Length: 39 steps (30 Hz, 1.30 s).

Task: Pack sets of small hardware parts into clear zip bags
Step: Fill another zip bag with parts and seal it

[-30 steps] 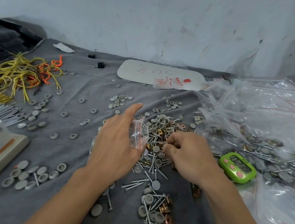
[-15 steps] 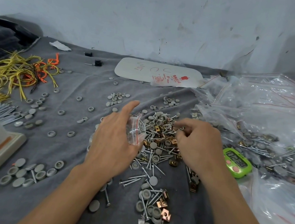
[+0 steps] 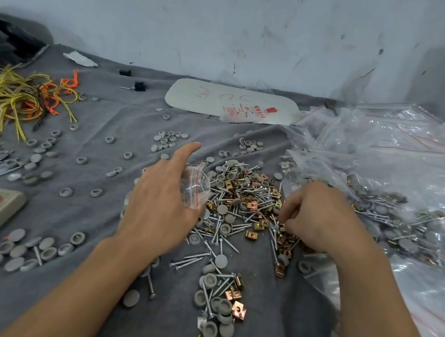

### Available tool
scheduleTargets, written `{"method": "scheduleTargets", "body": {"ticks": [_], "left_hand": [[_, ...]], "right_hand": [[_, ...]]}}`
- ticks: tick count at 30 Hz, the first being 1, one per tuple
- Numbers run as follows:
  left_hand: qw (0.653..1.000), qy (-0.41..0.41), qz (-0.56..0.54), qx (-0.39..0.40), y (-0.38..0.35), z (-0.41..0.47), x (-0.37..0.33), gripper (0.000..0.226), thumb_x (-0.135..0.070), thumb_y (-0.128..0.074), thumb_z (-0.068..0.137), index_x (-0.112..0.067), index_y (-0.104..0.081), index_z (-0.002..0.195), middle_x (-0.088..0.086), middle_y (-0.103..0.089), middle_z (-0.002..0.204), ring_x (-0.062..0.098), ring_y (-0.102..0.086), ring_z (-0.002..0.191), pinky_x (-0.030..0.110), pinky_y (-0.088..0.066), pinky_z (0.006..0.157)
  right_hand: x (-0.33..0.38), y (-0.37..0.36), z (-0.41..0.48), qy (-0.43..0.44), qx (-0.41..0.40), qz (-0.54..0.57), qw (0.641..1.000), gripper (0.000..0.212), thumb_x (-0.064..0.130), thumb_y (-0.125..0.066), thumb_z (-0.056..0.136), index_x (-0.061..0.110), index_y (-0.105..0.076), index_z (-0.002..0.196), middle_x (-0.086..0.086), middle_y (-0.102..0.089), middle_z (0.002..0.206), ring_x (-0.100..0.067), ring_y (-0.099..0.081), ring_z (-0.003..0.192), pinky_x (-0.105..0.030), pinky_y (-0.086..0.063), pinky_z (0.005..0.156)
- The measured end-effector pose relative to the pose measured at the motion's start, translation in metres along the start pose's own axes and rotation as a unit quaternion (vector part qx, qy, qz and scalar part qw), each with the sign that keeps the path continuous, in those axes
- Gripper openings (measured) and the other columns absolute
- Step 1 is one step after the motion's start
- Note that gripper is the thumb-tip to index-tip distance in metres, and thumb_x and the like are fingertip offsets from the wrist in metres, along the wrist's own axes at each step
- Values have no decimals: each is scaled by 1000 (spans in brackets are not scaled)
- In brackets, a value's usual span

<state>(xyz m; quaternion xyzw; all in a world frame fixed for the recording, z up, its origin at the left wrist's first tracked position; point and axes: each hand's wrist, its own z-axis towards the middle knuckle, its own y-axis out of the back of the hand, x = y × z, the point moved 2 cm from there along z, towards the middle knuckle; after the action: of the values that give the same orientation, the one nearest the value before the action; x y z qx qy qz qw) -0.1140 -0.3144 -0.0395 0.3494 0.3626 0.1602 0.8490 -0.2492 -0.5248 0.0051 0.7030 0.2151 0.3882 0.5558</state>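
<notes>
1. Two hands over the pile (image 3: 242, 201). Left hand (image 3: 161, 205) grips a small clear bag (image 3: 195, 186) at the pile's left edge, index finger straight.
2. Right hand (image 3: 318, 218): fingers curled down into the pile's right edge. Can't tell if it holds a part.
3. Pile is mixed screws, clips and caps on the cloth (image 3: 91, 236).
4. Packed bags (image 3: 398, 171) heaped right; wires (image 3: 16, 97) far left.

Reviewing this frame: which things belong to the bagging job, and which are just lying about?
Job in hand: small zip bag held in the left hand; right hand curled into the pile of screws, clips and caps; filled bags at right.

Lying about: yellow and orange wires; white card; black parts; crumpled paper.
</notes>
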Motion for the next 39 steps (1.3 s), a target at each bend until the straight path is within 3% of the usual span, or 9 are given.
{"method": "scheduleTargets", "body": {"ticks": [6, 10, 16, 22, 25, 28, 32, 36, 39], "left_hand": [[1000, 3, 3, 7, -1, -1, 1, 94, -37, -85, 76, -47, -28, 150, -16, -46, 104, 11, -47, 102, 37, -40, 85], [1000, 6, -2, 13, -1, -2, 1, 92, -35, -83, 77, -48, -27, 149, -13, -49, 106, 15, -50, 102, 39, -41, 84], [1000, 10, -14, 12, 0, -3, 0, 90, -36, -81, 76, -48, -29, 149, -13, -50, 106, 15, -51, 101, 41, -45, 85], [1000, 13, -15, 22, 1, -2, -1, 94, -34, -83, 74, -47, -29, 149, -9, -60, 110, 18, -55, 106, 43, -48, 88], [1000, 8, -17, 21, 0, -3, -3, 95, -30, -85, 73, -45, -30, 149, -11, -58, 108, 13, -51, 104, 38, -41, 86], [1000, 7, -7, 15, 1, -3, -4, 96, -29, -87, 73, -44, -31, 150, -13, -51, 106, 10, -46, 101, 35, -38, 86], [1000, 2, -2, 12, 2, -3, -4, 95, -28, -86, 73, -43, -32, 149, -13, -50, 104, 11, -47, 100, 37, -40, 86], [1000, -2, -3, 12, 1, -3, -5, 94, -29, -85, 73, -42, -32, 149, -14, -47, 104, 10, -45, 101, 36, -39, 87], [1000, 0, -11, 15, 2, -2, -4, 93, -31, -83, 73, -43, -32, 150, -13, -49, 105, 11, -47, 103, 37, -41, 88]], "right_hand": [[-10, 3, -10, 10, 70, -5, 998, 12, 30, -92, 70, 34, -80, 68, 18, -73, 71, -1, -66, 71, -18, -48, 59], [-4, -2, -13, 39, 90, -25, 995, 16, 34, -91, 71, 33, -77, 78, 16, -70, 76, 0, -62, 70, -18, -47, 59], [7, -11, -12, 85, 101, -5, 991, 14, 28, -87, 76, 34, -76, 71, 18, -71, 71, 0, -66, 72, -19, -49, 61], [9, -6, -5, 86, 17, 155, 984, 16, 26, -73, 93, 32, -75, 79, 15, -74, 73, -3, -67, 71, -22, -50, 66], [15, -10, -8, 87, 47, 209, 973, 20, 20, -59, 101, 26, -69, 85, 10, -77, 75, -4, -66, 60, -23, -47, 61], [24, -16, -12, 109, 101, 180, 972, 13, 20, -65, 95, 27, -66, 85, 9, -75, 71, 0, -61, 54, -17, -43, 56], [32, -22, -12, 125, 49, 110, 985, 18, 20, -72, 83, 24, -63, 68, 11, -59, 58, -1, -50, 54, -17, -34, 51], [33, -22, -11, 83, 37, 221, 971, 24, 5, -57, 86, 16, -67, 67, 5, -71, 61, 3, -53, 46, -13, -37, 45], [32, -20, -12, 83, 45, 294, 951, 32, -4, -48, 86, 13, -71, 72, 12, -65, 50, 2, -51, 39, -10, -35, 41]]}}
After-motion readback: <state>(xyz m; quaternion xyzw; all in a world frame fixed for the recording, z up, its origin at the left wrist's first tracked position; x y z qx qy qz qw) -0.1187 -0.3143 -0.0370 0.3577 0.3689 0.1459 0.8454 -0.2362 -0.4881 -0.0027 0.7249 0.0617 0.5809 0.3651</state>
